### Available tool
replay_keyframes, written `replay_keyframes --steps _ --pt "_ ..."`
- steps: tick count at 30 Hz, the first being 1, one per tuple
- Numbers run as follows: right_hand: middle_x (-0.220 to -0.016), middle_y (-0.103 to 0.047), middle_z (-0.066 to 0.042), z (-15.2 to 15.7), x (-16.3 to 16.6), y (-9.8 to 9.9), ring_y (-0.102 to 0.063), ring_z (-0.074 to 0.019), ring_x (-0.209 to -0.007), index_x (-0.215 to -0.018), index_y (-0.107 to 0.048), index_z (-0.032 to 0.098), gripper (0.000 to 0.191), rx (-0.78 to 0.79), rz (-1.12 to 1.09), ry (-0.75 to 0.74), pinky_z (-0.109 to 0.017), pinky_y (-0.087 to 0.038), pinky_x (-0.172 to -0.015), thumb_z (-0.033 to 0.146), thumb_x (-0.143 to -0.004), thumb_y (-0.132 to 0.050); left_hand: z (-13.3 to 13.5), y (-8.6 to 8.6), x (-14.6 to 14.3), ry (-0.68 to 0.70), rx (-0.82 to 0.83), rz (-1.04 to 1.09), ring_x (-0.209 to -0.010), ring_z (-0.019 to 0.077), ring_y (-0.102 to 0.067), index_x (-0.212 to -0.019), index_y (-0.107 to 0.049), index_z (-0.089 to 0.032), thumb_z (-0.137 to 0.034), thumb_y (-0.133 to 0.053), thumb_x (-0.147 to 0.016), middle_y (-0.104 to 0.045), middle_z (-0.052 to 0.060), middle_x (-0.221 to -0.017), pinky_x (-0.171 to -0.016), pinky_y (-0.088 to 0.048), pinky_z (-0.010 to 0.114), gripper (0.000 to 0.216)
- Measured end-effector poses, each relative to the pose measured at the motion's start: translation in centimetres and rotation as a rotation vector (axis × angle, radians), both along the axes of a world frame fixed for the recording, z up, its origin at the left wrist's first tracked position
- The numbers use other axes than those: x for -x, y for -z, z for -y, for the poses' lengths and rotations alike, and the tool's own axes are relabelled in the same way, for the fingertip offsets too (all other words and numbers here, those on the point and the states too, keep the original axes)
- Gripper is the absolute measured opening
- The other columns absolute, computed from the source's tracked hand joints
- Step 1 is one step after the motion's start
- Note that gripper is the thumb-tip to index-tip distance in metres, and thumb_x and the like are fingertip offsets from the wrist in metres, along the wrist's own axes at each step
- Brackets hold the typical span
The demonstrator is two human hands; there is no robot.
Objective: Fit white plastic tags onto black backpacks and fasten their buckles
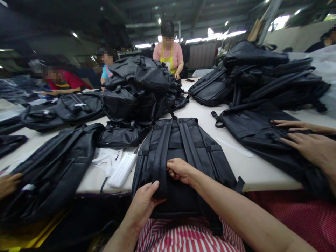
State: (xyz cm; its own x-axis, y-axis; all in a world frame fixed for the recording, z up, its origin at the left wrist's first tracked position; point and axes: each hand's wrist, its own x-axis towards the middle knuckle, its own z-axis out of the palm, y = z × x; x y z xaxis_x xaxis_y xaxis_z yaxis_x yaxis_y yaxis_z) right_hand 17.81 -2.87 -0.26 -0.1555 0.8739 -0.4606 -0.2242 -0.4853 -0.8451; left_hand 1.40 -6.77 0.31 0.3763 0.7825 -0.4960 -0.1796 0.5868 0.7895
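Note:
A black backpack (183,147) lies back side up on the white table (249,168), its lower end hanging over the near edge toward my lap. My left hand (144,203) grips the lower end of its left shoulder strap (160,157), thumb on top. My right hand (180,170) is curled with its fingers pressed onto the back panel beside that strap, just above my left hand.
A tall heap of black bags (141,87) stands mid-table, with more stacked at the right (262,70). Another person's hands (307,140) rest on a black bag at the right; a hand (7,183) shows at the left edge. White plastic strips (122,169) lie left of the backpack. Three workers stand beyond.

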Motion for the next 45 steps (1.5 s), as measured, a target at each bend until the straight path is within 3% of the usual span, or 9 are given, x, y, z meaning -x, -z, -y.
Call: replay_keyframes --steps 3,8,14,17,23,28,34,40,45 --pt "-0.046 -0.045 0.007 -0.4 0.5 0.0 -0.034 -0.0021 -0.031 -0.074 -0.058 0.014 0.013 -0.009 -0.023 0.054 -0.013 -0.016 -0.029 0.01 -0.062 -0.059 0.1 -0.1 -0.1 0.017 0.002 -0.019 -0.077 0.0172 -0.058 -0.083 -0.067 -0.009 -0.031 -0.063 -0.076 -0.066 0.008 -0.08 -0.065 -0.054 0.033 0.023" --pt "-0.05 -0.049 0.007 -0.6 0.4 -0.5 -0.042 -0.0031 -0.035 -0.1 -0.052 0.017 0.035 -0.017 -0.045 0.301 -0.012 -0.022 -0.032 0.005 -0.068 -0.049 0.3 0.0 -0.2 -0.059 -0.065 -0.061 -0.082 0.0179 -0.058 -0.088 -0.065 -0.009 -0.033 -0.064 -0.075 -0.066 0.008 -0.085 -0.07 -0.053 0.033 0.027" --pt "-0.063 -0.055 0.002 0.1 -0.8 -1.4 -0.057 -0.0068 -0.05 -0.089 -0.055 0.014 0.018 -0.016 -0.225 0.266 -0.014 -0.039 -0.041 0.012 -0.071 -0.054 0.2 0.8 -0.7 -0.16 -0.123 -0.125 -0.079 0.0166 -0.059 -0.088 -0.06 -0.013 -0.032 -0.069 -0.068 -0.064 0.005 -0.085 -0.069 -0.053 0.033 0.029" --pt "-0.065 -0.055 0.002 0.3 -0.5 -1.1 -0.051 -0.0043 -0.046 -0.083 -0.058 0.014 0.017 -0.093 -0.169 0.237 -0.013 -0.032 -0.036 0.022 -0.069 -0.063 0.2 1.3 -0.7 -0.126 -0.133 -0.156 -0.08 0.0178 -0.06 -0.088 -0.059 -0.013 -0.035 -0.069 -0.067 -0.065 0.006 -0.086 -0.068 -0.053 0.033 0.032" --pt "-0.059 -0.056 0.003 0.3 0.7 -0.6 -0.044 -0.0031 -0.04 -0.083 -0.061 0.013 0.019 -0.174 0.071 0.337 -0.013 -0.028 -0.034 0.018 -0.065 -0.063 0.0 1.2 -0.6 -0.092 -0.19 -0.211 -0.083 0.0203 -0.062 -0.093 -0.061 -0.014 -0.039 -0.067 -0.068 -0.067 0.006 -0.089 -0.071 -0.051 0.031 0.035" --pt "-0.056 -0.054 0.004 0.4 0.8 -0.7 -0.045 -0.0037 -0.04 -0.082 -0.059 0.013 0.02 -0.129 -0.005 0.343 -0.013 -0.028 -0.034 0.019 -0.064 -0.065 -0.8 0.7 -0.3 -0.184 -0.17 0.021 -0.099 0.022 -0.059 -0.109 -0.061 -0.013 -0.044 -0.056 -0.078 -0.067 0.01 -0.103 -0.087 -0.046 0.033 0.043" --pt "-0.057 -0.053 0.004 0.6 0.4 -1.2 -0.044 -0.0029 -0.041 -0.078 -0.057 0.015 0.014 -0.084 -0.032 0.316 -0.012 -0.029 -0.033 0.018 -0.067 -0.065 -1.7 -0.4 -0.2 -0.021 -0.046 0.223 -0.099 0.0226 -0.059 -0.105 -0.064 -0.011 -0.038 -0.054 -0.082 -0.067 0.01 -0.104 -0.086 -0.046 0.032 0.037" --pt "-0.053 -0.051 0.004 0.9 0.2 -0.1 -0.042 -0.0035 -0.039 -0.079 -0.058 0.014 0.016 -0.107 0.091 0.246 -0.013 -0.026 -0.033 0.023 -0.066 -0.064 -2.3 -0.3 0.0 0.107 0.031 0.184 -0.076 0.0199 -0.065 -0.101 -0.066 -0.01 -0.028 -0.057 -0.079 -0.071 0.011 -0.09 -0.068 -0.05 0.028 0.029" --pt "-0.044 -0.048 0.006 1.6 0.5 1.0 -0.042 -0.0055 -0.037 -0.086 -0.056 0.014 0.022 -0.149 0.228 0.222 -0.015 -0.028 -0.034 0.027 -0.069 -0.06 -2.4 0.4 -0.3 0.151 -0.012 0.204 -0.08 0.0179 -0.065 -0.102 -0.064 -0.012 -0.024 -0.06 -0.078 -0.069 0.01 -0.095 -0.072 -0.049 0.026 0.028"
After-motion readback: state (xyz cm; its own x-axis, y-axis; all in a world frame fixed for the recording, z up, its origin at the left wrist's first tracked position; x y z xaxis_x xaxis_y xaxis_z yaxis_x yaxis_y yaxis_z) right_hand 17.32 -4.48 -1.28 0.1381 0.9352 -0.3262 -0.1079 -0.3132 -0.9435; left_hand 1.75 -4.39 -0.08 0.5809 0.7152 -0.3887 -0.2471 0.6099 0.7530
